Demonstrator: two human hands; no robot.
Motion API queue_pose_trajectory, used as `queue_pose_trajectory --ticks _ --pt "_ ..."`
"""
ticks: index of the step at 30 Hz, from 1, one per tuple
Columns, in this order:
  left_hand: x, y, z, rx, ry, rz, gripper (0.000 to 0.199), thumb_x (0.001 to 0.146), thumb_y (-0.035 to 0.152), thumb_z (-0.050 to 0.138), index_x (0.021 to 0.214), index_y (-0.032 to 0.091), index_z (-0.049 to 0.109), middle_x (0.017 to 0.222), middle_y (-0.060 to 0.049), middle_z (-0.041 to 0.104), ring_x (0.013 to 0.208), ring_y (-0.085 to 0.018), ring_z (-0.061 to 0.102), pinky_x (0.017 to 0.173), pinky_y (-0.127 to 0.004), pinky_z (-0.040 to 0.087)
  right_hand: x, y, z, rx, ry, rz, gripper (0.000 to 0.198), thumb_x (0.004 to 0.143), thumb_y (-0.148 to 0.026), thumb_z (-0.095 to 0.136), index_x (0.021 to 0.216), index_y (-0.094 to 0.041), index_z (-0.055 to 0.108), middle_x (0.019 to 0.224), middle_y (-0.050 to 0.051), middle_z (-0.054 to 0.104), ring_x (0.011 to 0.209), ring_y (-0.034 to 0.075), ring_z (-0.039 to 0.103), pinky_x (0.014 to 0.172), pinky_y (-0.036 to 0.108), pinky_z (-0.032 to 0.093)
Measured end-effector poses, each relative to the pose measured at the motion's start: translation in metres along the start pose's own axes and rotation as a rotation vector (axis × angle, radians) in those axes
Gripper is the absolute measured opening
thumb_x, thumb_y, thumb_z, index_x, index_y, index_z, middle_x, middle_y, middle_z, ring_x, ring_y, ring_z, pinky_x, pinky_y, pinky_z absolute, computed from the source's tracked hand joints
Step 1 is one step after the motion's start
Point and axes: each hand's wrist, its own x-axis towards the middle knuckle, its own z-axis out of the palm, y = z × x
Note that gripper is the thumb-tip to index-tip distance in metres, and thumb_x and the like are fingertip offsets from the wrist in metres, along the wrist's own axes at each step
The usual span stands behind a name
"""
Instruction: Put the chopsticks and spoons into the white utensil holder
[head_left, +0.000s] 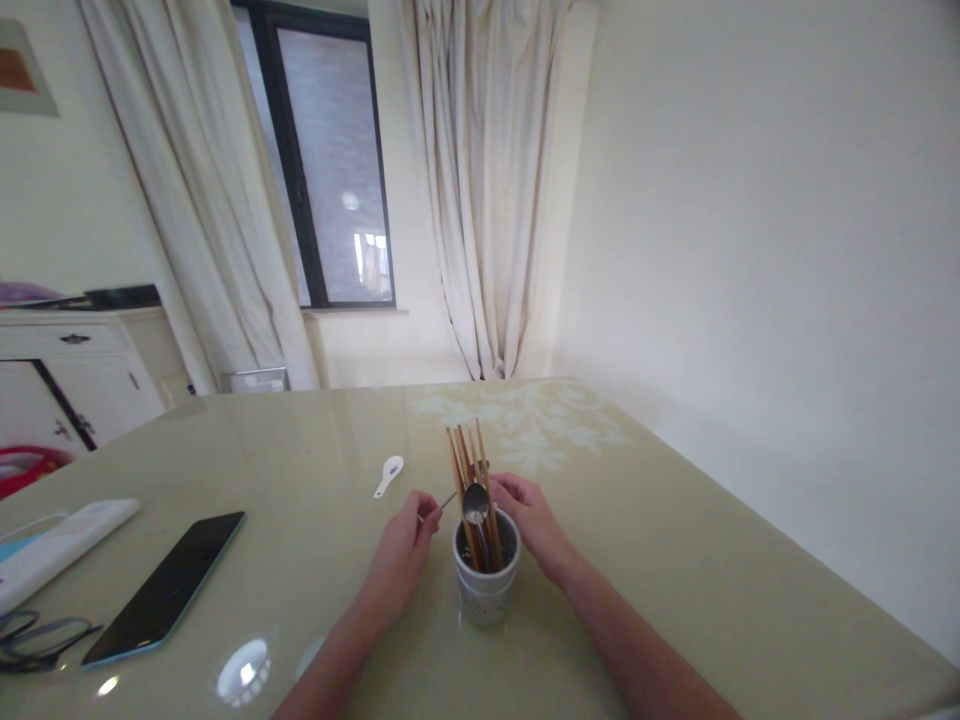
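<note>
Already, chopsticks (454, 462) and a metal spoon (475, 500) stand in the cup (486, 602), well in from the right edge of the table (720, 580). Left outside is a white spoon (391, 473), lying towards the far edge. The left hand (401, 550) pinches a thin metal handle (448, 499) beside the chopsticks; fingers of the right hand (531, 515) curl near the cup's rim, and whether they hold anything I cannot tell.

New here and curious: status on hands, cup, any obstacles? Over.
Left hand pinching thin rod. Right hand beside chopsticks, grip unclear. Cup upright, holding chopsticks and metal spoon. White spoon lies apart, not blocking.
</note>
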Motion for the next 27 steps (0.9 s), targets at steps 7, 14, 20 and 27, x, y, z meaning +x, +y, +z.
queue_pose_trajectory --ticks 7,14,20,27 --pt "-0.004 0.013 0.007 -0.299 -0.101 0.063 0.033 0.095 0.054 0.058 0.089 0.022 0.062 0.08 -0.002 0.068 0.075 -0.019 0.063 0.069 -0.031 0.05 -0.006 -0.005 0.011 0.085 0.033 -0.002 0.048 0.082 -0.065 0.082 0.087 -0.018 0.078 0.08 0.002 0.074 0.074 0.019 0.066 0.066 0.027 0.051" --pt "-0.005 0.014 0.007 -0.206 -0.056 0.112 0.036 0.101 0.053 0.051 0.093 0.022 0.068 0.087 -0.004 0.074 0.081 -0.021 0.067 0.075 -0.033 0.054 -0.001 -0.011 0.005 0.112 0.173 -0.131 0.044 0.085 -0.061 0.081 0.09 -0.018 0.077 0.078 0.003 0.073 0.064 0.016 0.062 0.059 0.027 0.046" --pt "0.006 -0.005 -0.024 0.39 0.354 0.232 0.032 0.104 0.036 0.044 0.108 0.023 0.073 0.113 -0.013 0.076 0.11 -0.031 0.066 0.104 -0.047 0.049 0.005 -0.047 -0.044 0.273 0.624 -0.441 0.042 0.08 -0.058 0.088 0.09 -0.019 0.077 0.071 -0.001 0.065 0.062 0.012 0.056 0.057 0.024 0.045" --pt "0.009 -0.031 -0.028 0.743 0.261 -0.015 0.038 0.107 0.029 0.043 0.132 0.016 0.067 0.134 -0.016 0.07 0.118 -0.032 0.065 0.105 -0.046 0.051 -0.002 -0.062 -0.051 0.44 0.589 -0.451 0.041 0.073 -0.052 0.095 0.087 -0.019 0.077 0.072 -0.002 0.066 0.057 0.008 0.054 0.051 0.019 0.046"
